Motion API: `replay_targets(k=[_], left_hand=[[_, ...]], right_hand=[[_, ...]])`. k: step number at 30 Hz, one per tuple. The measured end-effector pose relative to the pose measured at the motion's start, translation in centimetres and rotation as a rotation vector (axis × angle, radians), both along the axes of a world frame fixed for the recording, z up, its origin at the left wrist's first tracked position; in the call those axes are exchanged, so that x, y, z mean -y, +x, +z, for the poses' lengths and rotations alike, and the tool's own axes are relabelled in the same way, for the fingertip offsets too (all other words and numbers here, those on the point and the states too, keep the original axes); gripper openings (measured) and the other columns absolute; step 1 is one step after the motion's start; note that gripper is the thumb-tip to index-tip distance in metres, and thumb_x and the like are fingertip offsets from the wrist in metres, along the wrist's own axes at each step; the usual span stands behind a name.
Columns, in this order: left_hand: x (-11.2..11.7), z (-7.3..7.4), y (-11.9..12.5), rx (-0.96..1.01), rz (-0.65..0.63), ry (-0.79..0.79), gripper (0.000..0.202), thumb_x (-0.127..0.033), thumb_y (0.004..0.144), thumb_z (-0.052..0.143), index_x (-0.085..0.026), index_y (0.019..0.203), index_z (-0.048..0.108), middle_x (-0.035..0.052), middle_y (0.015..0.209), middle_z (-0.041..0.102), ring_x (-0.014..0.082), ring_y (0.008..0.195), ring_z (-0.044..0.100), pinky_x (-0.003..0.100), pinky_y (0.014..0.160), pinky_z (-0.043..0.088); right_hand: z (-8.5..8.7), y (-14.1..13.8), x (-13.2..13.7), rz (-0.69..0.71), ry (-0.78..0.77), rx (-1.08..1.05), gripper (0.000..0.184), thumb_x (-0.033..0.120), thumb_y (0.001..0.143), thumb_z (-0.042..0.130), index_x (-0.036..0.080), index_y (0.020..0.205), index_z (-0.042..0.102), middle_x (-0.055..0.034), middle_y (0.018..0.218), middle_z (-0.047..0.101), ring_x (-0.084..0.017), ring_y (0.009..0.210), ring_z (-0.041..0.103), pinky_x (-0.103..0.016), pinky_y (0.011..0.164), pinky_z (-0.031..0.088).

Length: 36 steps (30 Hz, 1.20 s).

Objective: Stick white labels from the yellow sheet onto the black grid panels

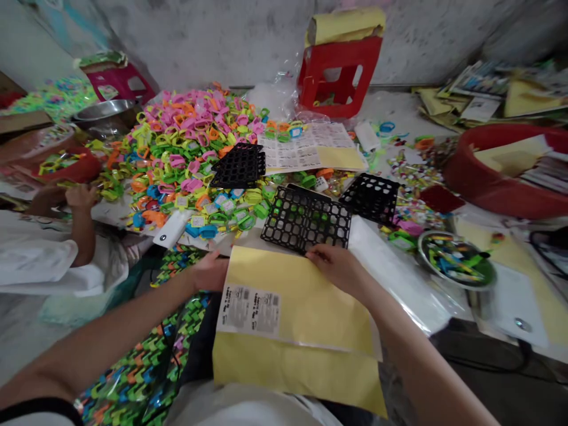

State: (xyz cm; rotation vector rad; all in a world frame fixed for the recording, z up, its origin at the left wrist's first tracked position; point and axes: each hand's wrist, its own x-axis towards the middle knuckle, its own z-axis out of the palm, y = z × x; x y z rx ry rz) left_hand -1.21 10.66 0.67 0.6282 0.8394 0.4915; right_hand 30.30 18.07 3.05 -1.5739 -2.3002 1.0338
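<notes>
Yellow sheet (323,313), right hand (332,265) curled, left hand (210,272) alongside

Your yellow sheet (315,296) is matt paper; your black grid (305,220), dull plastic. You also see a smooth plastic stool (339,62), a shiny metal bowl (106,126) and a matt, mottled wall (222,41).

Yellow sheet (323,302) over lap (202,346); printed labels (251,310) at left
</notes>
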Motion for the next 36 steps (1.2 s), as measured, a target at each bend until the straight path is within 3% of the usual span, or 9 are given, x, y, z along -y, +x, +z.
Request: replay_targets(k=[5,10,12,15,19,23,28,32,36], left_hand=[[7.7,-1.2,4.2,-0.029,0.214,-0.040,0.049,-0.035,0.066,0.079,-0.016,0.109,0.066,0.0110,0.106,0.071,0.0270,0.098,0.066,0.038,0.091,0.046],[8.6,0.3,6.6,-0.129,0.278,0.034,0.046,-0.037,0.076,0.073,-0.016,0.116,0.062,0.0102,0.109,0.070,0.0248,0.099,0.065,0.038,0.093,0.045],[8.0,0.9,6.9,-0.205,0.241,0.202,0.048,-0.035,0.081,0.068,-0.018,0.123,0.057,0.0085,0.115,0.067,0.0239,0.105,0.061,0.037,0.095,0.044],[7.5,1.6,7.0,-0.321,0.163,0.409,0.043,-0.028,0.087,0.059,-0.018,0.128,0.053,0.0069,0.122,0.063,0.0224,0.111,0.056,0.035,0.099,0.041],[7.4,2.6,7.1,-0.503,0.020,0.577,0.033,-0.021,0.090,0.048,-0.017,0.121,0.058,0.0066,0.114,0.065,0.0217,0.104,0.057,0.034,0.096,0.043],[7.5,3.3,7.5,-0.499,-0.068,0.682,0.034,-0.022,0.092,0.047,-0.018,0.124,0.055,0.0085,0.121,0.061,0.0220,0.109,0.054,0.035,0.100,0.040],[7.2,2.9,7.3,-0.162,-0.040,0.432,0.037,-0.037,0.090,0.056,-0.017,0.122,0.056,0.0079,0.113,0.062,0.0212,0.106,0.055,0.034,0.094,0.042],[6.6,2.2,7.0,0.032,0.167,0.100,0.042,-0.050,0.081,0.064,-0.015,0.104,0.067,0.0068,0.097,0.068,0.0204,0.092,0.061,0.032,0.085,0.044],[6.1,2.4,7.5,-0.006,0.345,-0.052,0.045,-0.056,0.071,0.073,-0.013,0.086,0.071,0.0055,0.078,0.069,0.0163,0.075,0.061,0.027,0.072,0.045]], right_hand=[[-1.9,2.3,3.1,-0.153,0.193,0.158,0.024,0.028,0.089,0.044,0.022,0.092,0.068,-0.0067,0.087,0.071,-0.024,0.078,0.065,-0.032,0.064,0.045],[-1.4,-2.7,8.2,-0.024,0.647,-0.127,0.029,0.025,0.092,0.046,0.023,0.118,0.060,-0.0095,0.125,0.060,-0.027,0.114,0.054,-0.044,0.093,0.042],[-0.8,-5.4,10.0,0.077,0.618,-0.204,0.032,0.026,0.091,0.050,0.025,0.123,0.056,-0.0071,0.126,0.060,-0.026,0.115,0.052,-0.045,0.097,0.038],[-0.4,-7.7,11.2,0.017,0.537,-0.328,0.027,0.021,0.090,0.054,0.025,0.115,0.060,-0.0051,0.112,0.066,-0.023,0.105,0.056,-0.041,0.092,0.040],[-0.2,-7.9,11.5,-0.056,0.487,-0.467,0.020,0.017,0.087,0.058,0.026,0.103,0.065,-0.0029,0.099,0.068,-0.021,0.096,0.058,-0.037,0.085,0.042],[0.1,-7.7,11.6,-0.116,0.400,-0.548,0.013,0.015,0.083,0.063,0.025,0.090,0.066,-0.0001,0.090,0.068,-0.018,0.088,0.060,-0.035,0.081,0.042],[0.3,-8.0,11.7,-0.118,0.473,-0.528,0.010,0.014,0.083,0.064,0.024,0.083,0.065,0.0020,0.082,0.069,-0.017,0.082,0.059,-0.034,0.079,0.040],[-0.2,-7.4,12.0,0.026,0.767,-0.325,0.016,0.018,0.090,0.056,0.022,0.103,0.066,-0.0007,0.098,0.073,-0.018,0.085,0.057,-0.036,0.079,0.038],[-1.3,-6.4,12.4,0.215,0.884,-0.238,0.026,0.013,0.092,0.051,0.012,0.116,0.062,-0.0081,0.116,0.069,-0.019,0.094,0.058,-0.034,0.078,0.043]])
